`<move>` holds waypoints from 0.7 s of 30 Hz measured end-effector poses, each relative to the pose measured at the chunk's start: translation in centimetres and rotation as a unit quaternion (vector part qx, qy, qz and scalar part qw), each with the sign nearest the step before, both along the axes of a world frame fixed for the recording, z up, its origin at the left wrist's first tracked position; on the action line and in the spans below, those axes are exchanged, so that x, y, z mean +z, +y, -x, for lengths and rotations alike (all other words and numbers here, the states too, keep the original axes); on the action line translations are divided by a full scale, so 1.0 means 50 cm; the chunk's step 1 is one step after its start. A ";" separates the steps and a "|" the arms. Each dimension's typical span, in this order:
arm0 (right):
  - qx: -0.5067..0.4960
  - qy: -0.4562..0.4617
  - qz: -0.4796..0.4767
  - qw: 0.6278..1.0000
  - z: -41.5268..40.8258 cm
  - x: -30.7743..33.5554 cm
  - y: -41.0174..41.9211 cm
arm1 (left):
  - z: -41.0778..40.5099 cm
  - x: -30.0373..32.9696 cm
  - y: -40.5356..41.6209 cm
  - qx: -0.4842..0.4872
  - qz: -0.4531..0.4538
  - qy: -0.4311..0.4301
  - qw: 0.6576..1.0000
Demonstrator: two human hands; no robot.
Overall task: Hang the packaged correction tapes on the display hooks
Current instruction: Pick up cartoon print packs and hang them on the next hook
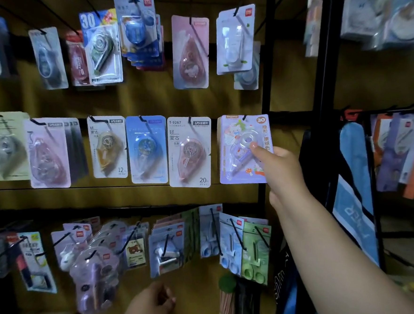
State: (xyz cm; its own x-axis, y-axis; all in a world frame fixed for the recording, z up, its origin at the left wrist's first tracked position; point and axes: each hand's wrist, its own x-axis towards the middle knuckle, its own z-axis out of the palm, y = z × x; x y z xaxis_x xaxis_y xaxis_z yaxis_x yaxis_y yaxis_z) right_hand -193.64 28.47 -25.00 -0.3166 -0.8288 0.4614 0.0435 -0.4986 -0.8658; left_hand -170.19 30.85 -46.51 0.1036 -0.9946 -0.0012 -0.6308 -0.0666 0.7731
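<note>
The dark wire display rack with yellowish back panel (141,103) carries three rows of carded tapes. At the right edge of its middle row, the right hand (279,173) pinches the lilac cartoon-printed correction tape pack (240,159), which sits on a black hook (244,117). The left hand (151,302), low at the bottom edge, is loosely curled and holds nothing.

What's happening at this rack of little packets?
A person is stocking a shop display of packaged correction tapes. Their right hand pinches a purple cartoon-printed pack at the right end of the middle row, its top at a black hook. The left hand waits low, fingers loosely curled, holding nothing visible.
</note>
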 end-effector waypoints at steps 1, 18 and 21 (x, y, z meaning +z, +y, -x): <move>0.000 0.000 -0.001 1.000 -0.001 0.002 -0.003 | -0.001 -0.002 0.000 0.000 0.000 0.001 1.000; -0.097 0.091 -0.111 0.985 -0.001 -0.033 -0.125 | -0.005 -0.032 -0.006 -0.015 0.012 0.011 1.000; -0.082 0.083 -0.128 0.985 -0.006 -0.073 -0.105 | -0.002 -0.042 0.000 -0.021 0.029 0.018 0.999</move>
